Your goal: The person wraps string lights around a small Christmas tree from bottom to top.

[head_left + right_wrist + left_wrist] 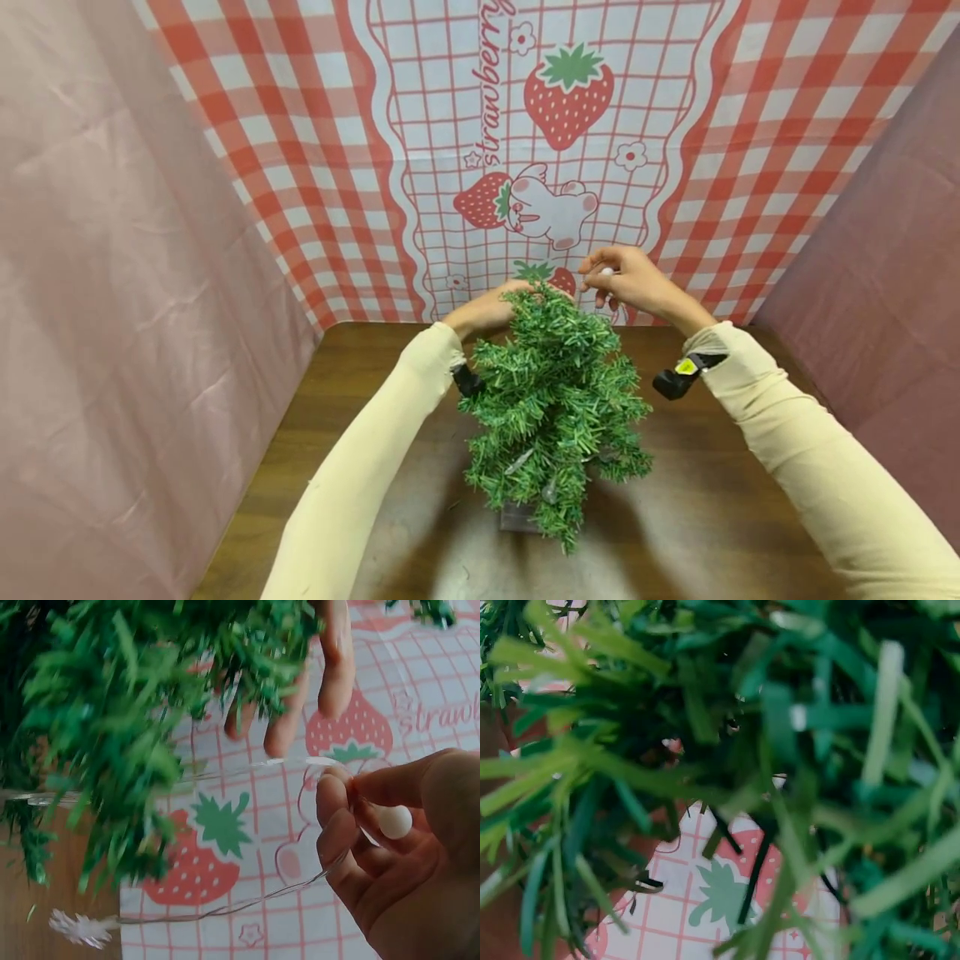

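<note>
A small artificial Christmas tree (555,392) stands between the arms, on a dark square base (517,517). My right hand (630,282) is at the far right of its top and pinches a thin clear string of lights (225,909) between thumb and fingers. A white ball (395,822) shows at those fingers, and a frosted, spiky ornament (81,928) hangs on the lower strand. The upper strand runs into the branches. My left hand (487,310) reaches behind the treetop, partly hidden; its fingers (337,667) extend loosely past the foliage in the right wrist view. Green needles fill the left wrist view.
The brown wooden table (337,392) carries the tree. A strawberry-print cloth (420,100) hangs close behind it, and pink curtains (150,250) flank both sides. Clear ornaments (550,493) sit in the lower branches.
</note>
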